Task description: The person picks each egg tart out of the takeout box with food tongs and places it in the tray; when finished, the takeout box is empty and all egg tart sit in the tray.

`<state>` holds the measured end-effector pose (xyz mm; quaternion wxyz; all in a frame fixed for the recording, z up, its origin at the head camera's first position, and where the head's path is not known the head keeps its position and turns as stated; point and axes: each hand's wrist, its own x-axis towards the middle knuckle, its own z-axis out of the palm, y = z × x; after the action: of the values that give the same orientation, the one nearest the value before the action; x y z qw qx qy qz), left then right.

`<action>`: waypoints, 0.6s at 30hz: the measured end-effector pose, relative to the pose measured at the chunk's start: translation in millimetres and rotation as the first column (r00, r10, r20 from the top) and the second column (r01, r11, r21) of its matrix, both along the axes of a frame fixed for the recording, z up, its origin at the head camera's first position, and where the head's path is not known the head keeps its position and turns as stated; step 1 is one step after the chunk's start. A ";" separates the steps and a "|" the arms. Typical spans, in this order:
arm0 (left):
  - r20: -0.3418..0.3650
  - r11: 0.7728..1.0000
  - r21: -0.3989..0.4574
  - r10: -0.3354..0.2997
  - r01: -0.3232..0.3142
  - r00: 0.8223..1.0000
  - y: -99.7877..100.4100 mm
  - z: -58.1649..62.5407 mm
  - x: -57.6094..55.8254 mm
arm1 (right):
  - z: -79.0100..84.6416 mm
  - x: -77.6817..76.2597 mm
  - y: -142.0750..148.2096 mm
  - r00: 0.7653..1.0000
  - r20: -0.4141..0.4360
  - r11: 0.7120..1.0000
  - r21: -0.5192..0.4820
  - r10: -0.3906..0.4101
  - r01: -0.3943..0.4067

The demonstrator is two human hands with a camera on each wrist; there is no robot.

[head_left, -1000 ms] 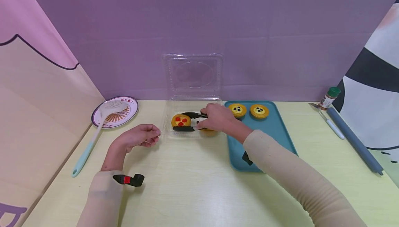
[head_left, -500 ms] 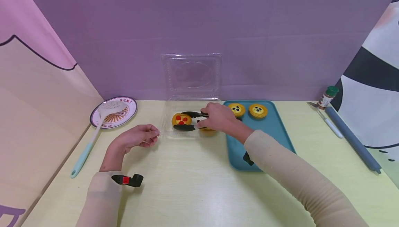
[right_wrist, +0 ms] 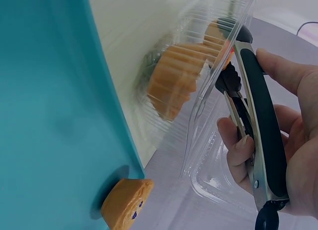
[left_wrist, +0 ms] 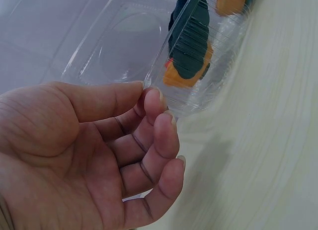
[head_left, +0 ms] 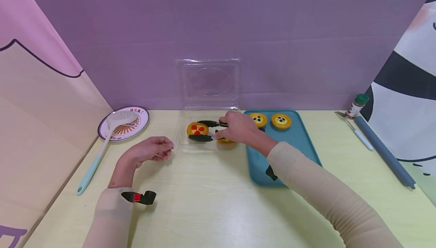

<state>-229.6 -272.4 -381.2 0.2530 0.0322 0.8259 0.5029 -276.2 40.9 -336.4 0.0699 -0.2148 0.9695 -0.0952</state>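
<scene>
My left hand pinches the left edge of a clear plastic clamshell box between thumb and fingertip. The box's lid stands raised at the back. My right hand grips a pair of tongs with dark handles and black tips. Those tips lie on either side of an egg tart with red toppings, in the left half of the box. Another tart sits in the right half, partly hidden under my right hand in the head view.
Right of the box lies a blue tray holding two tarts with dark dots. A skimmer rests on a patterned plate at left. At far right are a green-capped jar, a white-handled knife and a grey-blue roll.
The tongs and the red-topped tart have shifted slightly away toward the back of the box. My left hand keeps its pinch on the box edge.
</scene>
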 end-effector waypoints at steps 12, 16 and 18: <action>-0.002 1.000 0.002 -0.004 0.004 1.000 -0.2 -0.9 0.0 | 7.8 6.9 10.0 0.999 0.018 0.997 -0.071 -0.043 0.044; 0.001 1.000 0.002 0.000 0.000 1.000 0.5 0.0 0.2 | 12.1 11.2 17.4 0.998 0.025 0.991 -0.114 -0.062 0.064; 0.002 1.000 0.002 0.000 0.000 1.000 0.6 0.2 0.2 | 14.0 12.9 21.7 0.997 0.031 0.987 -0.137 -0.075 0.078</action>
<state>-229.4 -271.7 -381.0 0.2540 0.0321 0.8250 0.5038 -263.4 62.6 -322.4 0.0637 -0.1805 0.9671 -0.1675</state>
